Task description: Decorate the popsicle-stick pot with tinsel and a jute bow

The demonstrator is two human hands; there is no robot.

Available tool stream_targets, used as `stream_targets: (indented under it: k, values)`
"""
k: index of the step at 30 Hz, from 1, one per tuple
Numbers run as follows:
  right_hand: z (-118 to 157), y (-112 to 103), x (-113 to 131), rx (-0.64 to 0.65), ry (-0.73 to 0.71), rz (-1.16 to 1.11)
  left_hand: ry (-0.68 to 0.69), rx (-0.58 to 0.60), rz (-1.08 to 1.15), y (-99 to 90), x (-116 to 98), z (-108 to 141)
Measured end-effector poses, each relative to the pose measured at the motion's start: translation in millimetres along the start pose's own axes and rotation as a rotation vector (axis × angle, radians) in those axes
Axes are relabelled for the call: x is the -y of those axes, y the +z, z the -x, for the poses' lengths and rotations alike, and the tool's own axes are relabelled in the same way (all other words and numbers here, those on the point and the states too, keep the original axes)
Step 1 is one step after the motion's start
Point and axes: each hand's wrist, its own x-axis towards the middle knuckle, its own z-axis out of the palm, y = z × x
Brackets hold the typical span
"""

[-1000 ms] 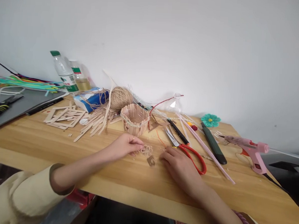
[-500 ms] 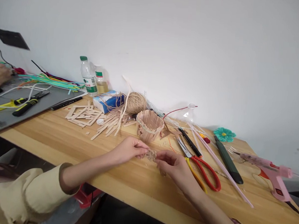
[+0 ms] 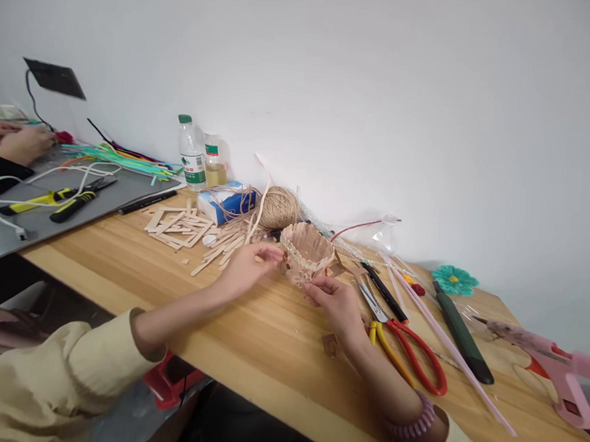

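Note:
A small round basket point(image 3: 293, 253) made of wooden sticks, with a pale sparkly trim along its rim, stands in front of me. At its left side is my left hand point(image 3: 245, 268), its fingers partly stretched out with nothing seen in them. Whether the fingertips touch the basket I cannot tell. My right hand point(image 3: 337, 307) pinches a small, pale, loopy trim piece point(image 3: 300, 277) at the front of the basket. The fingers partly hide that piece. Scissors point(image 3: 402, 341) with red and yellow handles lie just right of my right hand.
Wooden sticks point(image 3: 182, 227), a twine ball point(image 3: 279, 208) and a tissue pack point(image 3: 226, 203) lie behind on the left. To the right are a green cutter point(image 3: 461, 331), a teal flower point(image 3: 455, 279) and a pink glue gun point(image 3: 551, 363). A co-worker's hands point(image 3: 24, 144) show far left.
Both hands have moved forward to the basket. The loopy piece, held between both hands before, is now at the basket's front in my right hand; my left hand has let go. The view has shifted.

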Motion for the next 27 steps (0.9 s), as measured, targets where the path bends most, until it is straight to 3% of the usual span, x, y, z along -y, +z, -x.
stream_targets:
  k: [3, 7, 9, 21, 24, 27]
  values:
    - [-3, 2, 0, -0.023, -0.028, 0.031, 0.153, -0.047, -0.09, -6.2, -9, -10]
    - [-4, 3, 2, -0.064, -0.08, 0.112, 0.468, -0.004, -0.379, -7.3, -20, -22]
    - [-3, 3, 1, -0.082, -0.106, 0.156, 0.539, 0.016, -0.461, -6.5, -21, -27]
    - [-1, 4, 1, -0.112, -0.159, 0.364, 0.513, 0.094, -0.528, -5.5, -23, -35]
    - [1, 2, 1, -0.104, -0.146, 0.43, 0.524, 0.034, -0.48, -6.3, -25, -32]
    - [4, -6, 1, -0.056, -0.11, 0.526, 0.424, -0.031, -0.38, -10.1, -24, -27]
